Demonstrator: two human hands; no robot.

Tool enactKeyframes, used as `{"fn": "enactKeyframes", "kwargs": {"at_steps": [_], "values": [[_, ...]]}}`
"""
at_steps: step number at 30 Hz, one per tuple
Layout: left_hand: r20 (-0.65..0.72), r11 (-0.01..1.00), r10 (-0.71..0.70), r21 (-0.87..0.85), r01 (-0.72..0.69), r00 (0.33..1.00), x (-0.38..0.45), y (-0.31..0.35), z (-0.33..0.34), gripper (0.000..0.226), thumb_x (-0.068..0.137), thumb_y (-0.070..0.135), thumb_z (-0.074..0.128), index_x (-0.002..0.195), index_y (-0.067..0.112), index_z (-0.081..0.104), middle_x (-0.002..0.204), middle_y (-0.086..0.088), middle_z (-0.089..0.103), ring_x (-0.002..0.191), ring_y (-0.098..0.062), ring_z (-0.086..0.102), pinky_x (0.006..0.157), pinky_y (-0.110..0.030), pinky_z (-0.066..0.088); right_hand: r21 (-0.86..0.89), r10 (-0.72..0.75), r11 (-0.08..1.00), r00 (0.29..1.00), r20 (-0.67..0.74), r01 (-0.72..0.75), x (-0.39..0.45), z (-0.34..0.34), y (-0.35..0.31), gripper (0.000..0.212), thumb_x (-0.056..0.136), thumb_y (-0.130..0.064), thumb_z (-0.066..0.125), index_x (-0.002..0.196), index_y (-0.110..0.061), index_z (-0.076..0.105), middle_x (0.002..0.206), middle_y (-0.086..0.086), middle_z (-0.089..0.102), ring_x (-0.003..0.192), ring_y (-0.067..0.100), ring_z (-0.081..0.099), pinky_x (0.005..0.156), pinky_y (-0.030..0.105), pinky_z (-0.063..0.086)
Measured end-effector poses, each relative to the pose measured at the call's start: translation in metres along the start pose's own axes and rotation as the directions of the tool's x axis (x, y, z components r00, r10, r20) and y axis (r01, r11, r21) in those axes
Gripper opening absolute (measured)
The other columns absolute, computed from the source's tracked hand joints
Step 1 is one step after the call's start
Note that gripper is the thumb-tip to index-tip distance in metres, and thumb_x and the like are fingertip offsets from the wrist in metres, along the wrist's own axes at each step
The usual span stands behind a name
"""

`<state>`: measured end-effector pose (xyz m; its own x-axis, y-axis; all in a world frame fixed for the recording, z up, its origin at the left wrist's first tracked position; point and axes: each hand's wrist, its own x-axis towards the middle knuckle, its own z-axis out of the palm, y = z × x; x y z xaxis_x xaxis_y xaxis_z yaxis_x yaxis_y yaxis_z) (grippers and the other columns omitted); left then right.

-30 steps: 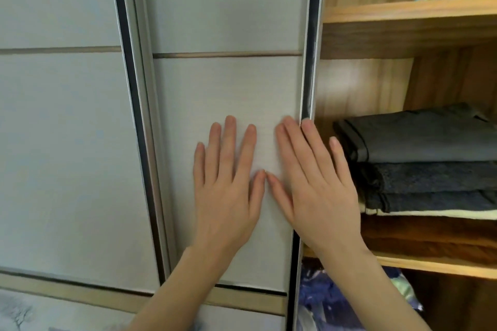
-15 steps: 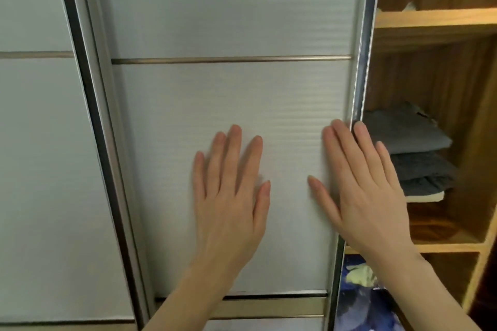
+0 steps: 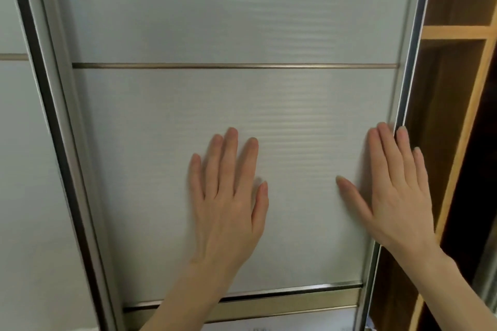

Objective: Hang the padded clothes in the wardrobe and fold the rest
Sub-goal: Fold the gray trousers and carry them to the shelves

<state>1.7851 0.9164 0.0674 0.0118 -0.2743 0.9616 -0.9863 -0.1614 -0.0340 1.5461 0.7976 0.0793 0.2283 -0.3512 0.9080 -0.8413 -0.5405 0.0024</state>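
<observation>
Both hands lie flat on the white sliding door (image 3: pixel 236 105), holding nothing; the left hand (image 3: pixel 228 201) is in the middle, the right hand (image 3: pixel 395 196) at the door's right edge; the door has slid right since a moment ago, so the folded grey clothes are now hidden; only a thin strip of wardrobe shelf (image 3: pixel 457 32) shows; I think the wardrobe is being shut, so the work looks nearly done.

left hand (image 3: pixel 228 196): flat, fingers straight and slightly spread, pointing up | right hand (image 3: pixel 395 193): flat, fingers straight, thumb splayed left | both forearms bare
</observation>
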Motion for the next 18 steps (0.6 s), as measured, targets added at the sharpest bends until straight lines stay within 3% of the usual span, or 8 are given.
{"fn": "enactKeyframes", "kwargs": {"at_steps": [4, 9, 13, 15, 18], "values": [[-0.004, 1.0, 0.022, -0.01, -0.022, 1.0, 0.001, 0.018, 0.008, 0.061, 0.106, 0.032, 0.05, 0.162, 0.015, 0.036, 0.172, -0.013, 0.023, 0.16, -0.033, 0.019, 0.126, -0.06, 0.02, 0.02, 0.064, 0.998, 0.995, -0.075, -0.063, -0.005, -0.006, 0.002, 0.085, 0.102, -0.061, 0.039, 0.166, -0.012, 0.01, 0.174, 0.01, 0.007, 0.161, 0.027, 0.0, 0.13, 0.05, 0.004], [0.02, 0.996, 0.084, -0.01, -0.084, 0.996, 0.002, 0.045, 0.02, 0.061, 0.106, 0.034, 0.049, 0.162, 0.015, 0.035, 0.172, -0.012, 0.022, 0.16, -0.032, 0.019, 0.126, -0.06, 0.021, 0.126, -0.075, 0.989, 0.997, -0.036, 0.079, -0.014, 0.012, -0.026, 0.075, 0.105, -0.058, 0.034, 0.166, -0.021, 0.012, 0.174, 0.008, -0.001, 0.161, 0.031, -0.002, 0.129, 0.054, 0.006], [0.022, 0.995, 0.104, -0.007, -0.104, 0.994, 0.005, 0.063, 0.026, 0.061, 0.107, 0.034, 0.048, 0.163, 0.014, 0.034, 0.172, -0.013, 0.022, 0.16, -0.031, 0.02, 0.126, -0.059, 0.022, 0.07, -0.047, 0.996, 0.997, -0.062, 0.052, -0.016, 0.033, -0.005, 0.072, 0.107, -0.057, 0.033, 0.166, -0.023, 0.011, 0.174, 0.008, 0.003, 0.161, 0.032, 0.002, 0.128, 0.055, 0.008], [0.001, 0.996, 0.086, 0.005, -0.086, 0.996, 0.003, 0.069, 0.03, 0.061, 0.107, 0.034, 0.049, 0.162, 0.013, 0.035, 0.172, -0.014, 0.023, 0.16, -0.033, 0.02, 0.125, -0.062, 0.021, 0.067, -0.046, 0.996, 0.995, -0.087, 0.052, -0.016, 0.037, 0.01, 0.071, 0.107, -0.056, 0.035, 0.166, -0.024, 0.011, 0.174, 0.009, 0.005, 0.161, 0.032, 0.004, 0.128, 0.055, 0.009], [-0.042, 0.998, -0.058, 0.01, 0.058, 0.997, -0.007, 0.072, 0.037, 0.065, 0.104, 0.033, 0.053, 0.162, 0.011, 0.034, 0.171, -0.018, 0.022, 0.16, -0.035, 0.018, 0.126, -0.065, 0.015, 0.084, -0.049, 0.995, 0.994, -0.1, 0.058, -0.017, 0.037, 0.029, 0.07, 0.107, -0.055, 0.036, 0.166, -0.024, 0.013, 0.174, 0.008, 0.005, 0.161, 0.032, 0.004, 0.128, 0.055, 0.009]]}}
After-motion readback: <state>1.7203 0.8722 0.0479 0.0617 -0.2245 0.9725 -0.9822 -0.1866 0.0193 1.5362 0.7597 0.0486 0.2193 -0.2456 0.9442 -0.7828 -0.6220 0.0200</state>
